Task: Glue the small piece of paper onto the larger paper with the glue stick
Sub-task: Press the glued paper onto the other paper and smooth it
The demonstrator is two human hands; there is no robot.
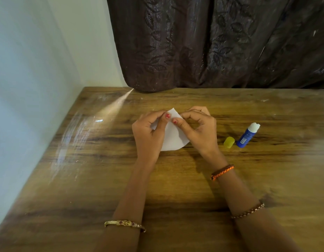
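A white paper with a rounded lower edge lies on the wooden table, its upper part lifted between my hands. My left hand pinches its top left and my right hand pinches its top right, thumbs almost touching. Whether this is one sheet or the small piece on the larger paper is hidden by my fingers. To the right lies a blue glue stick, uncapped with its white glue showing. Its yellow cap lies just left of it.
A dark patterned curtain hangs along the table's far edge. A pale wall runs along the table's left side. Bracelets sit on both of my wrists.
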